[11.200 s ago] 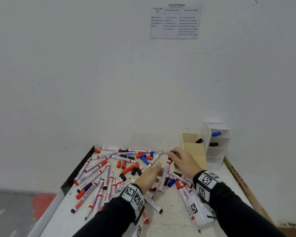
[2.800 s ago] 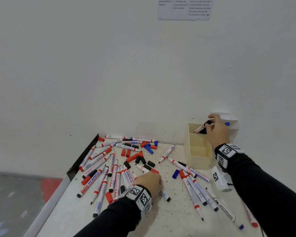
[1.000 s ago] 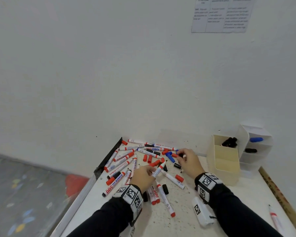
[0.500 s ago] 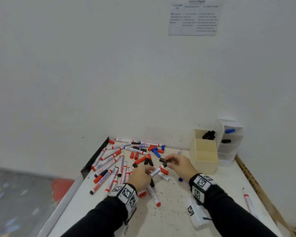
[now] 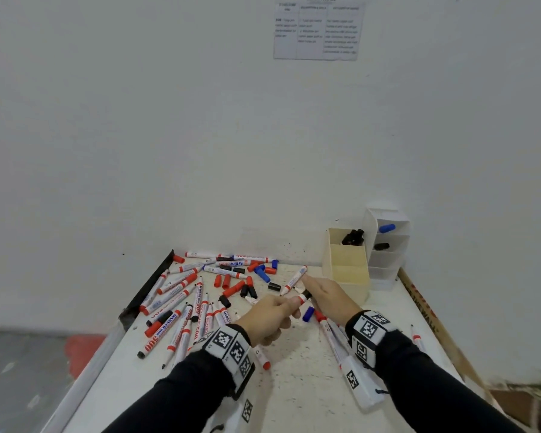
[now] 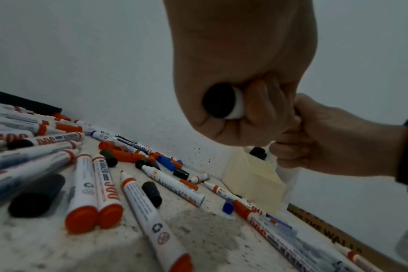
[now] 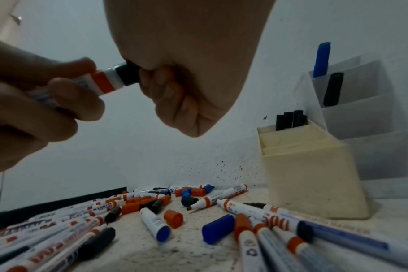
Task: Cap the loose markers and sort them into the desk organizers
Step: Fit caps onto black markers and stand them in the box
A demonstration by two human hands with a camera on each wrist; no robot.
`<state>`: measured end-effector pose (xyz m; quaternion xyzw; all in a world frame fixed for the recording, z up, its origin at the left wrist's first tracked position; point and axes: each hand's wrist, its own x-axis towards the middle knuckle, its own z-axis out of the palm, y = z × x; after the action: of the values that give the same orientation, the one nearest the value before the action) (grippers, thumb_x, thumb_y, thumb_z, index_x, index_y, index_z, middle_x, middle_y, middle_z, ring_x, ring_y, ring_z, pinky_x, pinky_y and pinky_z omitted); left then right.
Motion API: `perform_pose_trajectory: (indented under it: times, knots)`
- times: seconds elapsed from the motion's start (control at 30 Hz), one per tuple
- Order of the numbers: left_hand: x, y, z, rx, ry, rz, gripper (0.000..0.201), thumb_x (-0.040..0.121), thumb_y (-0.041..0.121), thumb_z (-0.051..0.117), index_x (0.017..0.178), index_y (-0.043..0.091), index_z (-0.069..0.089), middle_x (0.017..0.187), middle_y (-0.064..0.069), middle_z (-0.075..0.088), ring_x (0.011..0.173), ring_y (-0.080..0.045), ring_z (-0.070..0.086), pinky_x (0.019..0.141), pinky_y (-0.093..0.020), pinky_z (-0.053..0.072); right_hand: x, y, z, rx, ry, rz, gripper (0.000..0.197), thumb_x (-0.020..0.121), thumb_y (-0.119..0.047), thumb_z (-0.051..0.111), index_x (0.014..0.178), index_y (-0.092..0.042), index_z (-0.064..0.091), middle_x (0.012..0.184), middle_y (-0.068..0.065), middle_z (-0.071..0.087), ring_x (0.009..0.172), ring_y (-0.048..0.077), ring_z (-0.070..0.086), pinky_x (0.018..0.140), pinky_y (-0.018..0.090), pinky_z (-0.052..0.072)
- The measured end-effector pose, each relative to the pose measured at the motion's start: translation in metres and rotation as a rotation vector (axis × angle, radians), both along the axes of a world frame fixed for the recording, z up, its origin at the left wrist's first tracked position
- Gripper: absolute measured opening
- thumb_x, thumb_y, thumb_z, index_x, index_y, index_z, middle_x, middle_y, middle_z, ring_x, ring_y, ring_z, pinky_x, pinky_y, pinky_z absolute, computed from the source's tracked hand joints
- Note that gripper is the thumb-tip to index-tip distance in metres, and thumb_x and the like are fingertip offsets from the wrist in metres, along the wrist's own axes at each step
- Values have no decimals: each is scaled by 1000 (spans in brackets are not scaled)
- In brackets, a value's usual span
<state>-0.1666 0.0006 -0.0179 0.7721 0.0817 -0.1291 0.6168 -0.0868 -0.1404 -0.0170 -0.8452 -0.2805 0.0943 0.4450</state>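
Note:
My left hand [image 5: 270, 314] grips a white marker [image 5: 301, 297] with a red band, held above the table. Its black rear end [image 6: 219, 103] shows inside my left fist. My right hand [image 5: 327, 293] pinches a black cap [image 7: 128, 75] that sits on the marker's tip [image 7: 106, 82]. Many loose markers [image 5: 181, 295] and red, black and blue caps [image 5: 231, 282] lie scattered on the table's left and middle. At the back right stand a cream organizer [image 5: 345, 270] with black markers [image 5: 353, 237] in its rear compartment, and a white tiered organizer [image 5: 388, 260] holding a blue marker [image 5: 387, 228] and a black one [image 5: 381, 246].
A black strip [image 5: 147, 292] runs along the table's left edge and a printed cardboard strip [image 5: 425, 310] along the right. More markers [image 5: 331, 335] and a blue cap [image 5: 308, 314] lie under my right wrist. The wall stands close behind, with a paper sheet [image 5: 317, 29] on it.
Both hands have lifted off the table and come together. My right hand took a black cap from the pile and now holds it on the tip of the marker in my left hand.

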Motion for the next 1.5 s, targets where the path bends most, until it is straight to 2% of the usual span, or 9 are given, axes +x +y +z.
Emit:
perform_pose_trajectory:
  times: [0.23,0.43,0.53,0.67,0.8,0.93,1.17,1.33,1.5]
  knots:
    - [13,-28,-5,6,-100,-13,37,95,44,41,86,13,61,61,4,48,40,-7,37,39,-20,30,10,-33,9,-70,-22,57,32,99,-32,35,70,-24,44,64,-8,42,58,5,40,58,18,33]
    - [32,-55,-30,231,-153,57,33,99,38,32,80,18,50,77,1,50,70,-13,46,72,-30,42,35,-73,21,-74,6,-85,25,98,-32,39,82,-17,52,73,-3,55,55,10,47,54,18,39]
    - [37,-65,-49,502,-119,-53,21,94,17,43,106,21,60,107,-1,58,91,-15,56,88,-30,48,47,-94,29,20,-50,-240,22,96,-28,43,91,-11,56,77,-1,58,57,11,49,52,15,41]
    - [34,-83,-59,930,-122,-414,45,83,12,52,121,36,54,132,1,39,122,-20,38,102,-37,38,62,-110,31,144,-179,-408,12,93,-22,51,97,-14,59,88,4,63,73,17,56,68,27,48]
    - [37,-79,-61,1157,-303,-486,36,81,18,62,114,33,56,139,0,33,129,-25,29,105,-41,31,69,-108,35,245,-306,-518,14,92,-9,52,104,-13,57,94,3,61,86,18,57,77,25,44]
    - [40,-63,-57,1155,-279,-485,29,85,32,60,114,28,57,133,2,42,125,-22,34,104,-39,29,79,-93,40,271,-394,-531,19,92,-6,49,110,-6,57,95,7,64,87,22,62,79,28,50]
    - [43,-33,-54,912,-168,-129,24,89,43,48,107,29,57,105,6,59,95,-13,55,87,-29,47,101,-59,39,189,-401,-492,24,94,-1,44,115,0,54,104,9,58,92,13,50,76,7,32]
    - [51,-7,-54,723,-101,35,26,92,42,48,109,26,58,105,4,61,91,-11,57,83,-27,50,116,-44,31,49,-409,-491,28,92,0,45,118,-1,56,118,17,54,109,26,51,91,15,30]
    - [59,14,-52,641,-111,127,28,93,38,48,112,20,58,106,2,63,89,-8,56,87,-23,47,127,-34,28,-15,-402,-511,21,91,-2,48,111,-5,54,105,15,60,96,25,55,86,29,43]
